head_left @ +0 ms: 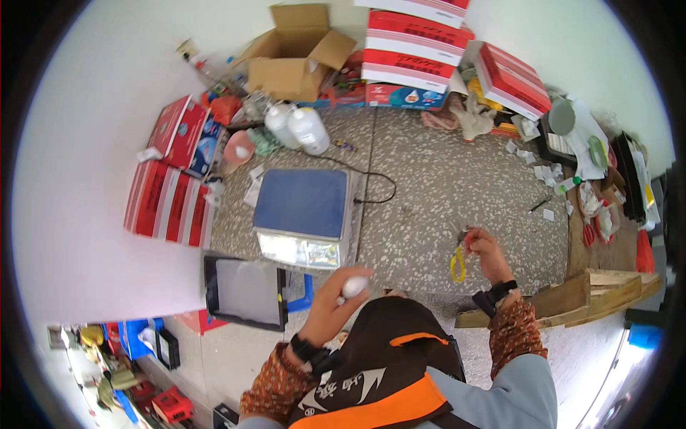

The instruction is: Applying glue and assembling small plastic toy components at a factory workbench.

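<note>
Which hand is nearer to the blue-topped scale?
Left. The left hand, holding a white rounded object, is close to the front of the blue-topped scale; the right hand, holding a yellow-handled tool, is farther away, rightward.

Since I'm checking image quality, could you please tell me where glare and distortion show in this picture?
Head view: bright glare on the front of the blue-topped boxy scale; fisheye distortion bowing the front edge of the speckled grey stone-like tabletop; corners black.

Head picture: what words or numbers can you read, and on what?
I won't copy words out, but writing shows here:
Stacked red and white boxes: dark print.
Dark apron: pale characters.
Nearer white bottle: label too blurred to read.
Scissors: none visible.
</note>
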`<state>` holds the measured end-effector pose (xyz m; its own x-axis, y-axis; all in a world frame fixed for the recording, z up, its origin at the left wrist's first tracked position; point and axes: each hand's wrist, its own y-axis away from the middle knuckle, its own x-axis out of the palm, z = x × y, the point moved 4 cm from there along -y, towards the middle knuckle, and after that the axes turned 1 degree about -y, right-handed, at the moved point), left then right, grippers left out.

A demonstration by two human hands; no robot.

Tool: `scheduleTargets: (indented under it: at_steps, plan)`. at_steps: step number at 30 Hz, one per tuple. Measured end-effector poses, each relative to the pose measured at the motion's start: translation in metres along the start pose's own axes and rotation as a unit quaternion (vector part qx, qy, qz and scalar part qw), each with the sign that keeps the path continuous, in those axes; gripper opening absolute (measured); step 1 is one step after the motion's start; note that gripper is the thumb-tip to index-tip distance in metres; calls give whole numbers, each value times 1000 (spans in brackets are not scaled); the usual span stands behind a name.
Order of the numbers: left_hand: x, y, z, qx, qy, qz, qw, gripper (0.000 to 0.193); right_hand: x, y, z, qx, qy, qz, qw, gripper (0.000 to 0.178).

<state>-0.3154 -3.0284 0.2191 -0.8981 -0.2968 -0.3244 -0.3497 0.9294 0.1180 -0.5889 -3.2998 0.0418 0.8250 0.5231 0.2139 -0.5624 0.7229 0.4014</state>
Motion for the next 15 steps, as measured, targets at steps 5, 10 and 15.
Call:
scheduleTargets:
  at_steps: [5, 10, 15]
  plan:
    - [1, -19, -10, -37, 105, -41, 993, 32, 117, 64, 40, 80, -141, 198, 967, 47]
    - [-6, -10, -14, -49, 93, -60, 993, 32, 164, 91, 58, 49, -113, 287, 950, 62]
    - [-13, 10, -13, -78, 178, -19, 981, 42, 179, 111, 91, 86, -169, 329, 925, 70]
